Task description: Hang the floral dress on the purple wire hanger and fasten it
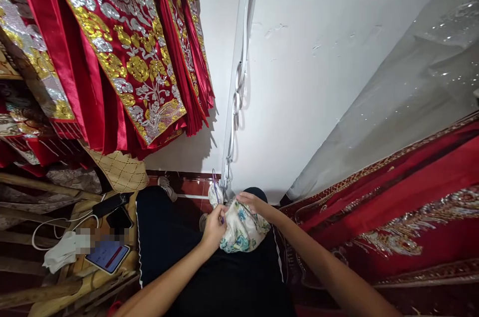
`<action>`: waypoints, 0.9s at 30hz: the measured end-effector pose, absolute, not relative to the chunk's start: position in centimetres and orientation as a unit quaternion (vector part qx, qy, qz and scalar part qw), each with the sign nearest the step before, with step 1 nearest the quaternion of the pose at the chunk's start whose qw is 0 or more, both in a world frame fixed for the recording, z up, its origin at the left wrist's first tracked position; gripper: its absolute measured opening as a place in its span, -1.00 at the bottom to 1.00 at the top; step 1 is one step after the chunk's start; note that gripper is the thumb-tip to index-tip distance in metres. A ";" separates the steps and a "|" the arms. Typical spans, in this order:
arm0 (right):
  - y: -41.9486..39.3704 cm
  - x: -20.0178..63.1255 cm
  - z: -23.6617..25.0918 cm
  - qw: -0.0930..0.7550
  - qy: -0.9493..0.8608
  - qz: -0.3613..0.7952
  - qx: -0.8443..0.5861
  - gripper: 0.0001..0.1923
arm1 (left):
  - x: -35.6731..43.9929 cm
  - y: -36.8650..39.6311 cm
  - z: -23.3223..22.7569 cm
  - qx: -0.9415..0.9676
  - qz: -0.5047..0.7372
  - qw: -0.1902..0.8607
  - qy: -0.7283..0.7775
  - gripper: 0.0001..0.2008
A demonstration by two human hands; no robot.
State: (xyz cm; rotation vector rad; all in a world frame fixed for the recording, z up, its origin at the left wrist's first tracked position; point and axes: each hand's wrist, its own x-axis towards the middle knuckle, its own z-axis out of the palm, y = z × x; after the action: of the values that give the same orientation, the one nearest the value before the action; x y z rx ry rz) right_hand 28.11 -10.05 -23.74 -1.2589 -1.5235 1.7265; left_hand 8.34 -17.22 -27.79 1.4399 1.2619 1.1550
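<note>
A white cloth piece with blue-green and yellowish floral patterns point(245, 227) lies bunched over my lap, against the dark clothing on my legs. My left hand point(215, 227) is closed at the cloth's left edge, and a small bit of purple shows at its fingers. At the upper edge, my right hand point(254, 205) pinches the fabric between thumb and fingers. Just beyond my left hand is a small whitish item point(216, 194) with a thin purple loop; its kind is unclear. Folds hide part of my fingertips.
To my left, a wooden bench point(71, 282) holds a lit phone point(108, 256), white tissue point(62, 252), a black item and a white cable. Red garments with gold and silver embroidery point(138, 67) hang upper left. Red embroidered fabric point(422, 207) is at right, beside a white wall point(292, 97).
</note>
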 end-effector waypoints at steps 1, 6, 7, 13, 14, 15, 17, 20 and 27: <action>-9.9 28.0 -23.9 0.259 -0.573 0.627 -0.461 -0.61 | 7.8 -17.5 -27.2 0.578 0.473 0.424 0.512 -0.88; -9.3 27.0 -22.7 0.361 -0.684 0.444 -0.452 -0.38 | 5.7 -18.9 -22.6 0.592 0.540 0.374 0.467 -0.88; -9.0 26.7 -21.7 0.379 -0.712 0.396 -0.438 -0.27 | 5.4 -19.1 -21.5 0.595 0.552 0.372 0.452 -0.85; -6.2 26.2 -12.2 0.370 -0.837 0.129 -0.382 0.03 | 3.6 -18.8 -13.1 0.582 0.577 0.476 0.318 -0.76; -5.6 26.5 -10.7 0.374 -0.841 0.103 -0.377 -0.13 | 3.3 -18.5 -11.7 0.570 0.589 0.492 0.294 -0.74; -5.1 26.8 -9.3 0.378 -0.842 0.091 -0.375 -0.33 | 3.1 -18.3 -10.4 0.554 0.605 0.503 0.272 -0.73; -4.3 27.7 -7.4 0.399 -0.829 0.102 -0.379 -0.67 | 2.5 -18.0 -8.1 0.519 0.640 0.517 0.231 -0.72; -4.0 28.4 -6.2 0.452 -0.792 0.162 -0.377 -0.59 | 1.4 -18.3 -5.6 0.483 0.655 0.556 0.171 -0.72; -5.9 27.7 -4.8 0.622 -0.693 0.094 -0.352 -0.27 | -0.3 -19.7 -2.9 0.505 0.624 0.590 0.084 -0.73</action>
State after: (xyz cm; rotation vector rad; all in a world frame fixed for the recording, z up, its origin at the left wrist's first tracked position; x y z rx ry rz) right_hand 27.70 -5.87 -4.79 -0.8079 -1.5925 0.2159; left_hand -0.34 -19.68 -2.89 1.1750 0.1960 1.4530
